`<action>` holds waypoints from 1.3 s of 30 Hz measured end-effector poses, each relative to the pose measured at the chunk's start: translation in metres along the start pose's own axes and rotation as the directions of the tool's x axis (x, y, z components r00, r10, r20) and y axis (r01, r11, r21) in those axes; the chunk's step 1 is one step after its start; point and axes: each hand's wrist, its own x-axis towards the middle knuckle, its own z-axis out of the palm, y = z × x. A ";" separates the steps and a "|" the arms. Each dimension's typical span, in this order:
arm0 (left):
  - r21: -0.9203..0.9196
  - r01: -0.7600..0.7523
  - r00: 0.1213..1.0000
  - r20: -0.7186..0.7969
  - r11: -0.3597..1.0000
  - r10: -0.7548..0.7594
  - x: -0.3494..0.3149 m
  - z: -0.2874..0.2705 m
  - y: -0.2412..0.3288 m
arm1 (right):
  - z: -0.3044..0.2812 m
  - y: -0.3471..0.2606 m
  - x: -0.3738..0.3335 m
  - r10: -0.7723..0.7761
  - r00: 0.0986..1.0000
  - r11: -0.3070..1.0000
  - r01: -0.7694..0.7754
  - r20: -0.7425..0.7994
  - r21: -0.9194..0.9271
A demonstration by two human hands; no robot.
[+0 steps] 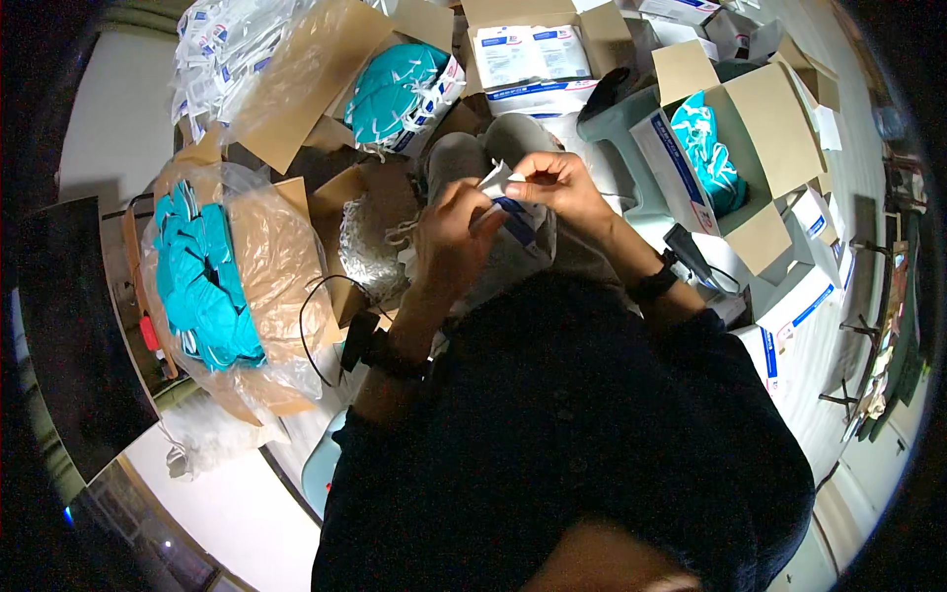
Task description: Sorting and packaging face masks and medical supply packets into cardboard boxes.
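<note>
Above my lap, both hands are on a small white-and-blue packet. My right hand pinches its upper edge between thumb and fingers. My left hand is closed at the packet's left side, its fingertips partly hidden. A white corner of the packet sticks up between the hands. What the packet contains cannot be seen. Just left of my left hand, a carton holds a heap of thin white cords.
Teal folded bundles with white ties lie in a plastic-lined carton at left, a box ahead and an open carton at right. Flat white packets fill another box. A grey-green stool stands by my right knee.
</note>
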 end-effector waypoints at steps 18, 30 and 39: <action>0.035 -0.130 0.990 0.049 0.991 0.128 -0.007 0.028 -0.038 | 0.027 0.021 0.001 -0.030 0.970 1.000 0.029 -0.240 -0.009; -0.100 -0.275 0.929 -0.284 0.956 0.237 -0.012 -0.027 0.065 | -0.026 0.093 0.011 -0.045 0.850 0.835 -0.257 -0.524 -0.488; -0.008 0.031 0.999 0.008 0.999 -0.031 0.000 -0.020 0.018 | -0.034 0.023 0.003 -0.213 0.961 0.576 -0.024 -0.178 -0.817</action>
